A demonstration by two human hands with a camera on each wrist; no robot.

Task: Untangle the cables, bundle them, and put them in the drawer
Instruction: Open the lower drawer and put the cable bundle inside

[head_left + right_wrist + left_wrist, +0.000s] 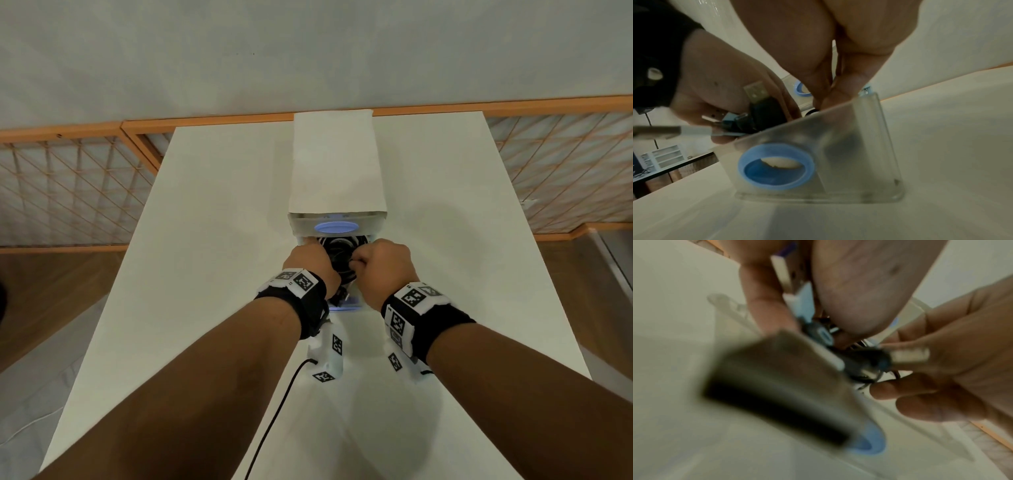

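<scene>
Drawer [371, 240]: I see a small box of frosted, half-clear plastic with rounded corners, pulled out toward me from a white unit [337, 161] on the white table [212, 240]. Its front wall has a round blue ring handle [775, 167], smooth and matte.

Cables [337, 251]: a black coil lies inside the open drawer, between my two hands. In the right wrist view I can see a metal USB plug [756, 92] with a black body, and some smaller plugs beside it, one pale blue.

Left hand [310, 265]: the fingers are curled round the plug ends of the bundle at the near left part of the drawer; I judge it is grasping the cables.

Right hand [385, 265]: clenched above the drawer, with the fingertips [890, 391] pinching thin black strands of the cables.

Wrist bands: black fabric with white blocks that carry square black-and-white marker patterns [412, 297]. I can read no words on them.

Writing: I find no brand or label on the drawer or the unit.

Hard to make out: the left wrist view is much blurred; a big dark-and-grey block [781, 394] fills the front of it and I cannot tell what it is. The hands cover most of the coil, so the number of cables is not clear to me.

Surroundings: a wooden lattice screen [68, 192] stands behind the table.
</scene>
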